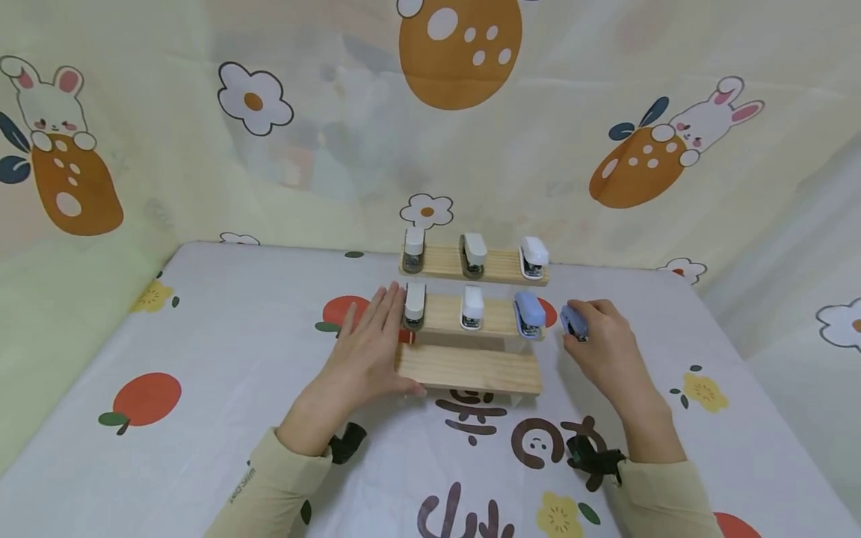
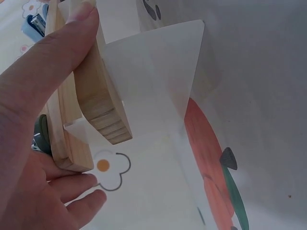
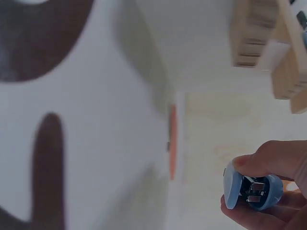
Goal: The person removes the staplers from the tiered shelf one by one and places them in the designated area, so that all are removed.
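Your right grip (image 1: pixel 603 345) pinches a blue stapler (image 1: pixel 574 322), partly hiding it; your left grip (image 1: pixel 366 356), wide, partly covers the wooden rack (image 1: pixel 471 368).

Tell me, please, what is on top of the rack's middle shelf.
On the middle shelf stand a dark-based stapler, a white stapler and a blue stapler. The shelf's surface directly beneath them is covered and cannot be seen.

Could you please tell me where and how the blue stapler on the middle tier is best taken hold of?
I'd pinch the blue stapler across its long sides, from above and the right: it runs front to back at the right end of the middle tier, with a white stapler on its left.
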Available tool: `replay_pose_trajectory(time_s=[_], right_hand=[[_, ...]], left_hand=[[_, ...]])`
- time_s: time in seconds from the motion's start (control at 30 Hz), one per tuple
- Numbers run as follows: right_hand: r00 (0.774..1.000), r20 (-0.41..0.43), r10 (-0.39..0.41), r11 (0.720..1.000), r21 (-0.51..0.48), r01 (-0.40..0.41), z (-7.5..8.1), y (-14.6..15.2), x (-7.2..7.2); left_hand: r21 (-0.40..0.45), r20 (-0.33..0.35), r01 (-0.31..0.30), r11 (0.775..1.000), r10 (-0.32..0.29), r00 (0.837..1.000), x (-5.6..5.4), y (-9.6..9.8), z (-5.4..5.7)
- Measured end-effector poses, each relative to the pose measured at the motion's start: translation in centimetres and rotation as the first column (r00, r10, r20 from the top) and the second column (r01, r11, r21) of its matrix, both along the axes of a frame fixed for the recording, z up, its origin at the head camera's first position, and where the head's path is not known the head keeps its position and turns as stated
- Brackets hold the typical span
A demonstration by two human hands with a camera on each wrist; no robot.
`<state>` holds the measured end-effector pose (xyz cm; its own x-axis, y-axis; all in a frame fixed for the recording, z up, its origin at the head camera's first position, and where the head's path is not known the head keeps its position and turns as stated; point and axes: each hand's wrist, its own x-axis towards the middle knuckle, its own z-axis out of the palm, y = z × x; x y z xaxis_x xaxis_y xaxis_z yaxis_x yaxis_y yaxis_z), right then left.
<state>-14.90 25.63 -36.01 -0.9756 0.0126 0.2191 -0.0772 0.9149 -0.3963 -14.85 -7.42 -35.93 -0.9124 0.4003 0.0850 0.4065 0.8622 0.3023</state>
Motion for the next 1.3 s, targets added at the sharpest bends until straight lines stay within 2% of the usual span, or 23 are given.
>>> replay_pose_trajectory(time_s=[0.2,0.4,1.1,1.3], right_hand=[[1.000,0.019,0.009,1.000,0.012,-0.009,-1.6,0.2,-0.9],[0.996,0.089,-0.013,0.999,0.045,0.009,-2.2,0.6,-1.0],[0.984,0.179,-0.016,0.999,0.045,0.008,-2.6,0.4,-1.6],[0.985,0.169,-0.023,0.997,0.072,0.011,-1.5,0.0,-1.0]], left_hand=[[-0.001,-0.003,-0.006,1.000,0.006,1.000,-0.1,-0.1,-0.1],[0.006,0.006,0.006,1.000,-0.006,1.000,0.0,0.2,0.0],[0.013,-0.008,0.005,1.000,-0.005,1.000,-0.1,0.1,0.1],[0.012,0.002,0.000,1.000,0.000,1.000,-0.1,0.0,0.0]])
